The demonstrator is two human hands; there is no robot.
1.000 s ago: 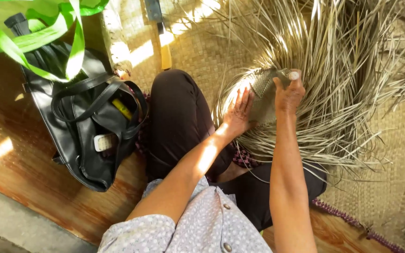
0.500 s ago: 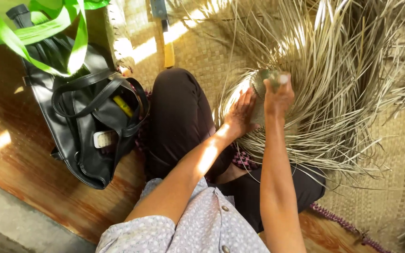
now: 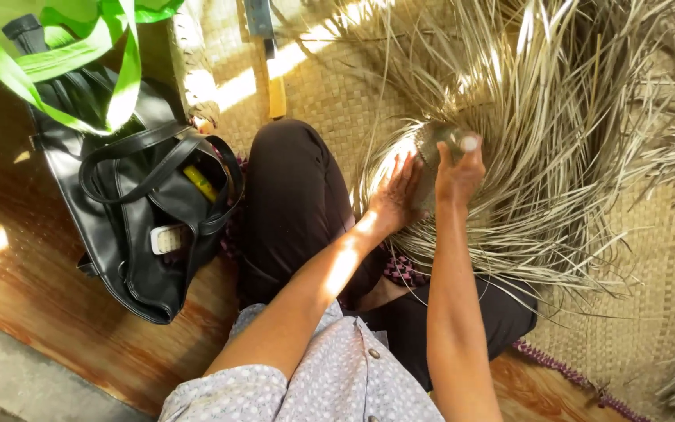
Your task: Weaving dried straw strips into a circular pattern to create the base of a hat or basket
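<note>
I sit on the floor with a half-woven piece (image 3: 430, 164) of dried palm strips in front of my knees. Long loose strips (image 3: 556, 141) fan out from its woven middle. My left hand (image 3: 394, 195) lies flat against the woven part with fingers spread. My right hand (image 3: 456, 170) grips the top edge of the woven part, thumb up. The woven middle is mostly hidden behind both hands.
A black handbag (image 3: 138, 211) stands open at my left on the wooden floor, with green leaf strips (image 3: 80, 62) hanging over it. A knife with a yellow handle (image 3: 275, 86) lies on the woven mat (image 3: 666, 258) ahead.
My right hand has shifted slightly left and down along the top edge of the woven piece. My left hand stays flat against it.
</note>
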